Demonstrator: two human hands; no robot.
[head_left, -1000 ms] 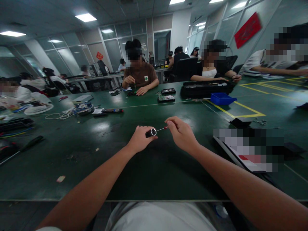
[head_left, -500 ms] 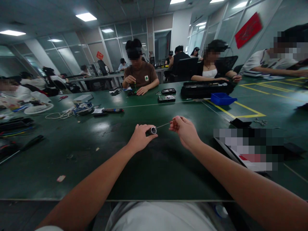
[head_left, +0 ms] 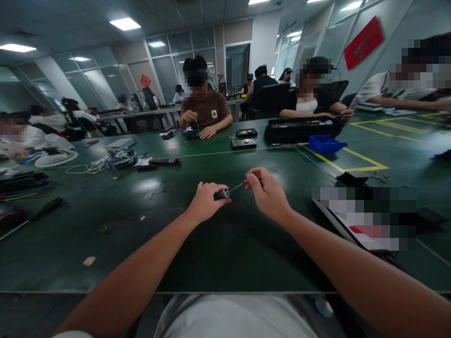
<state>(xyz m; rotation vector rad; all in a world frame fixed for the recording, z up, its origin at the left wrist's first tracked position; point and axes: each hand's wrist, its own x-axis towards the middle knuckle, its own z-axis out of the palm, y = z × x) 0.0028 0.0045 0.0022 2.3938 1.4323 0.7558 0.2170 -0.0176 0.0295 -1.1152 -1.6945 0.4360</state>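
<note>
Left hand: grips dark round cylinder, silvery ringed end showing.
Right hand: closed on red-handled tool, shaft thin, straight, metallic.
Cylinder: between hands, above smooth, glossy green tabletop; shaft reaches its ringed end.
Beyond: blue open-topped bin.

I see ceiling lights above glass partitions and a white pillar. Black office chairs stand beyond the green table.
</note>
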